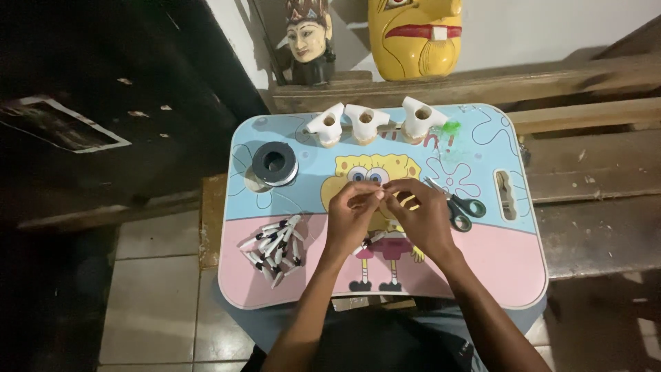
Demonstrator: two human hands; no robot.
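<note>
At mid-desk both hands pinch something tiny
Left hand (351, 215) and right hand (421, 217) have fingertips closed together on a small piece; next calls for fine threading, I judge

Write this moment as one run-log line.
left hand + right hand: pinching a small white piece together | scissors: right | feather pile: left | tape roll: untouched

Place: a home corner used for small craft work.
Floor: pale tiles (155, 289), left of the hands.
Work surface: a child's cartoon lap table (509, 269) under the hands.
Decoration: a carved wooden head (308, 38) and a yellow mask (413, 34) on a wooden ledge (523, 83) beyond the hands.
</note>
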